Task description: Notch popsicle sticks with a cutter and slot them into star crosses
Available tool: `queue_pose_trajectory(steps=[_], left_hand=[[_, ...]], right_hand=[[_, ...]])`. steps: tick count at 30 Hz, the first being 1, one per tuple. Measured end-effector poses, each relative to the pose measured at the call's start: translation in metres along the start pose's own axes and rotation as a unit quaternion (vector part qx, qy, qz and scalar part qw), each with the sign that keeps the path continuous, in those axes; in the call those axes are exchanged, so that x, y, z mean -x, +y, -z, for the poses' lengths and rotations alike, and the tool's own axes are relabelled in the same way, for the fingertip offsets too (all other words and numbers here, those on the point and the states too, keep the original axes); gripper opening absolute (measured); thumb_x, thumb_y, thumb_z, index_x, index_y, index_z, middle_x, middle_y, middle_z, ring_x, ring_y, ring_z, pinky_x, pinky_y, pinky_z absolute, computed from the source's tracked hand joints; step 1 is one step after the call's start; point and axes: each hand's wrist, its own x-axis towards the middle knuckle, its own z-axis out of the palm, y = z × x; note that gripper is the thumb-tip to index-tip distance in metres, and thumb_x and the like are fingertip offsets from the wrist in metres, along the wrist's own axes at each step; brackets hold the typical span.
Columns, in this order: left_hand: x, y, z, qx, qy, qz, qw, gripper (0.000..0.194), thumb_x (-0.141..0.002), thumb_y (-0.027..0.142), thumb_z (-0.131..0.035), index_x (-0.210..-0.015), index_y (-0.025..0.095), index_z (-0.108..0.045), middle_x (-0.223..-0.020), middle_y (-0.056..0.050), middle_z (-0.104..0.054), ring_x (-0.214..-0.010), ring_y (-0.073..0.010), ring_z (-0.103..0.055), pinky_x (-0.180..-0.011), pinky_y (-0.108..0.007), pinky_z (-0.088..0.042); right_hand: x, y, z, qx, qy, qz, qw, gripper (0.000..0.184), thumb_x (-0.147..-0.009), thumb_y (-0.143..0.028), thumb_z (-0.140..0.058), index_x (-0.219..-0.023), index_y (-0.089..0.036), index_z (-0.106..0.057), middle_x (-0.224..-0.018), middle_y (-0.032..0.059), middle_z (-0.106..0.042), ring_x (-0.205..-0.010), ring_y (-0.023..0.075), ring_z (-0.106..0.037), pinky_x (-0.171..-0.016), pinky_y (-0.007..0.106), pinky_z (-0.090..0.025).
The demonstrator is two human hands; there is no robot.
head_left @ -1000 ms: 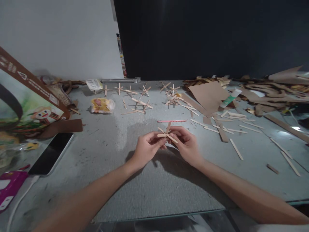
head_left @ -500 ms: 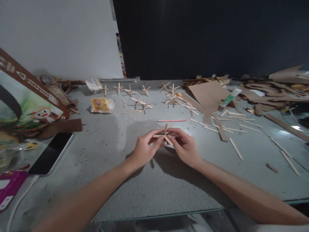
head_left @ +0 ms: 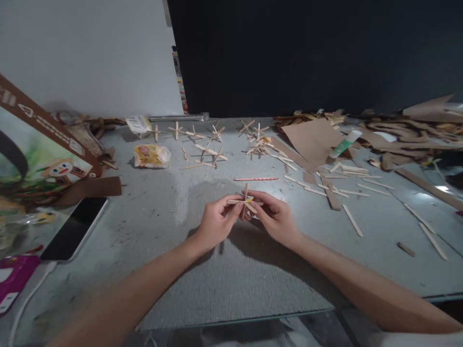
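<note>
Both hands meet over the middle of the grey table (head_left: 144, 226). My left hand (head_left: 215, 224) and my right hand (head_left: 273, 217) pinch between them a small star of crossed wooden sticks (head_left: 245, 202), held a little above the tabletop. A dab of yellow shows at its centre. A red pencil (head_left: 256, 179) lies just beyond the hands. Finished stick stars (head_left: 208, 153) lie in groups further back.
Loose wooden sticks (head_left: 352, 220) and cardboard scraps (head_left: 313, 140) litter the right side, with a green-and-white glue tube (head_left: 345, 143). A phone (head_left: 75, 229), a printed box (head_left: 43, 154) and a pink item (head_left: 12, 279) are at the left. A yellow packet (head_left: 151, 155) lies behind.
The hands and the stick star have shifted slightly left and the star has been turned between the fingers. Nothing else on the table has moved.
</note>
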Motion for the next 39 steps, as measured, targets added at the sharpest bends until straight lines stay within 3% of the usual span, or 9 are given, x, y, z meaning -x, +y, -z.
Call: queue_pose_trajectory(steps=[8,14,19,25,39], left_hand=[[0.000,0.004,-0.004,0.015,0.005,0.025,1.000,0.044,-0.094,0.056,-0.070,-0.108,0.015,-0.077,-0.095,-0.012,-0.082,-0.080,-0.0219,-0.078,-0.074,-0.034,-0.064],[0.000,0.007,-0.007,0.033,0.010,0.021,0.999,0.042,-0.095,0.057,-0.068,-0.099,0.016,-0.076,-0.079,-0.007,-0.078,-0.072,-0.0194,-0.075,-0.073,-0.033,-0.063],[0.000,0.008,-0.009,0.041,0.023,0.025,0.999,0.044,-0.091,0.059,-0.072,-0.097,0.015,-0.076,-0.076,-0.007,-0.077,-0.070,-0.0185,-0.074,-0.070,-0.031,-0.063],[0.001,0.009,-0.009,0.033,0.040,0.032,0.998,0.042,-0.088,0.056,-0.076,-0.096,0.015,-0.077,-0.083,-0.008,-0.079,-0.069,-0.0169,-0.072,-0.069,-0.030,-0.063],[0.000,0.008,-0.006,0.054,0.022,0.056,0.997,0.037,-0.086,0.050,-0.080,-0.098,0.015,-0.080,-0.094,-0.011,-0.082,-0.079,-0.0194,-0.075,-0.077,-0.033,-0.064]], right_hand=[[-0.002,-0.003,-0.003,-0.089,-0.019,-0.044,0.995,0.031,-0.100,-0.047,-0.067,-0.120,-0.023,-0.071,-0.073,-0.0009,-0.068,-0.063,0.0153,-0.066,-0.062,0.031,-0.058],[-0.004,-0.004,-0.006,-0.143,-0.020,-0.054,0.988,0.027,-0.098,-0.045,-0.070,-0.113,-0.024,-0.069,-0.063,-0.0065,-0.056,-0.055,0.0121,-0.055,-0.058,0.028,-0.052],[-0.004,-0.007,-0.007,-0.149,-0.028,-0.063,0.986,0.032,-0.097,-0.050,-0.069,-0.113,-0.022,-0.066,-0.064,-0.0058,-0.057,-0.057,0.0131,-0.056,-0.060,0.030,-0.053],[-0.004,-0.007,-0.008,-0.197,-0.046,-0.057,0.978,0.025,-0.100,-0.044,-0.068,-0.113,-0.024,-0.063,-0.068,-0.0052,-0.060,-0.060,0.0128,-0.059,-0.061,0.029,-0.051],[0.001,-0.016,-0.011,-0.216,-0.042,-0.060,0.974,0.021,-0.101,-0.041,-0.066,-0.110,-0.023,-0.059,-0.071,-0.0048,-0.057,-0.062,0.0114,-0.053,-0.061,0.027,-0.047]])
